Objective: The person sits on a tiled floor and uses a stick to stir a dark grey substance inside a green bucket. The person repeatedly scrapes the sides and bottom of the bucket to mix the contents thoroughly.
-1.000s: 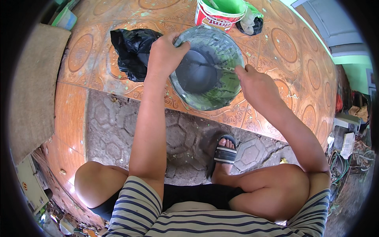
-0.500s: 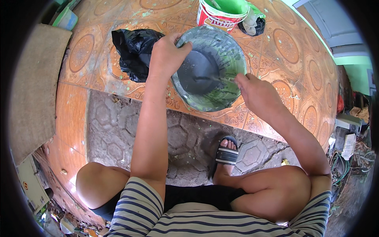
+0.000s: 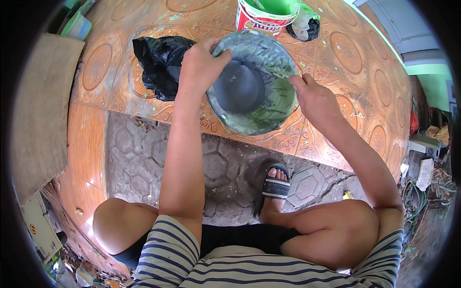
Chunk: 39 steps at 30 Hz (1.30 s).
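A dark round basin (image 3: 281, 98), tilted toward me, sits on the tiled ledge. Its inner wall is streaked green and grey, and a smooth dark grey liquid (image 3: 240, 89) lies in its bottom. My left hand (image 3: 205, 65) is closed over the basin's upper left rim, thumb inside. At the right rim my right hand (image 3: 314, 98) pinches a thin stick (image 3: 277, 74), which reaches in along the basin's wall. The stick's far end is hard to make out against the streaks. A crumpled black plastic bag (image 3: 156, 67) lies just left of my left hand.
Behind the basin stands a red and white bucket (image 3: 261, 21), green inside, beside a knotted plastic bag (image 3: 307, 26). A brown mat (image 3: 45, 110) covers the left side. Below the ledge is hexagonal paving (image 3: 213, 163), where my sandalled foot (image 3: 276, 185) rests. Coiled wire (image 3: 415, 201) lies at right.
My right hand has risen slightly, and the stick has swung from over the liquid up to the basin's upper right wall. My left hand keeps its hold on the rim.
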Each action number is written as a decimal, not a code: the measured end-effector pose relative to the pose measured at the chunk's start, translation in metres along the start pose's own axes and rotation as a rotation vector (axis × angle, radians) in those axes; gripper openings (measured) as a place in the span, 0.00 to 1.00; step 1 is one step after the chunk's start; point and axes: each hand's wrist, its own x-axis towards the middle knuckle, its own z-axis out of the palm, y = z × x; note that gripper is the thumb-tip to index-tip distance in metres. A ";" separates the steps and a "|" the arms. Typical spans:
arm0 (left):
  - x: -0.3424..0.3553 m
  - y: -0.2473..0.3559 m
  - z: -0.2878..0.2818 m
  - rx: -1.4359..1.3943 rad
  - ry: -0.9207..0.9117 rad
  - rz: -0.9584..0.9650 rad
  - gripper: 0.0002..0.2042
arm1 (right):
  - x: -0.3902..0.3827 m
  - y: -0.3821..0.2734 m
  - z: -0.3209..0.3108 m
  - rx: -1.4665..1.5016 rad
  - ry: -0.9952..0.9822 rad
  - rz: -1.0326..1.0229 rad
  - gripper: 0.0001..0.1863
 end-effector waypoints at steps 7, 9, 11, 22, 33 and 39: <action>-0.001 0.001 -0.001 -0.010 -0.059 -0.024 0.24 | -0.011 -0.023 -0.025 -0.045 -0.156 -0.055 0.18; 0.001 -0.001 0.001 -0.010 -0.053 -0.017 0.23 | -0.010 -0.027 -0.030 -0.042 -0.141 -0.047 0.17; 0.002 0.001 0.003 -0.015 -0.049 -0.018 0.23 | -0.005 -0.023 -0.029 -0.068 -0.040 -0.055 0.16; 0.001 -0.002 0.005 -0.011 -0.026 0.008 0.23 | -0.013 -0.024 -0.028 -0.031 -0.166 -0.011 0.19; 0.000 0.000 0.002 0.019 -0.026 -0.013 0.22 | -0.021 -0.040 -0.035 0.180 -0.204 -0.046 0.16; 0.002 0.000 0.006 -0.006 -0.049 0.003 0.21 | -0.013 -0.006 -0.017 -0.017 -0.161 0.024 0.15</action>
